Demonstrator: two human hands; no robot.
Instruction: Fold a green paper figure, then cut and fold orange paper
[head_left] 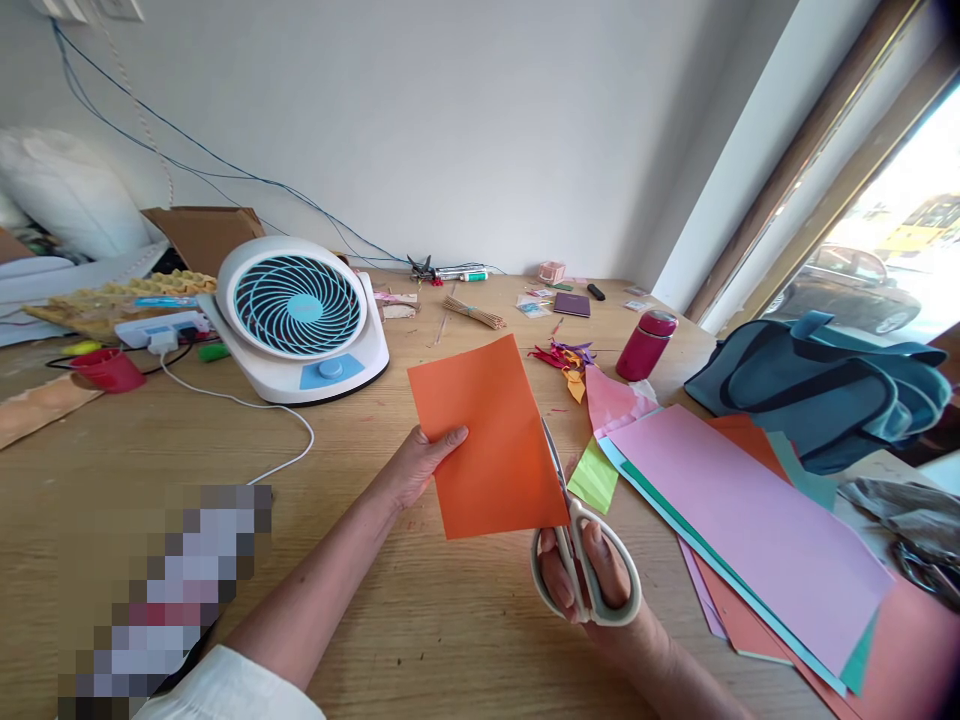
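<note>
My left hand [426, 462] pinches the left edge of an orange sheet of paper [487, 445], with the thumb on top and the other fingers mostly hidden under it. The sheet is held up above the wooden table, slightly tilted. In my right hand [592, 580] is a pair of scissors [624, 560] with cream handles, the thumb and fingers through the loops. Its blades point away from me along the right edge of the orange sheet, partly hidden by it. How far the blades are apart is hard to make out.
A stack of coloured paper [757, 520] lies to the right, beside a blue bag [810, 390] and a red flask [646, 345]. Paper scraps [596, 475] lie nearby. At left stand a fan [300, 320] with a white cable [307, 440] and a red cup [111, 370].
</note>
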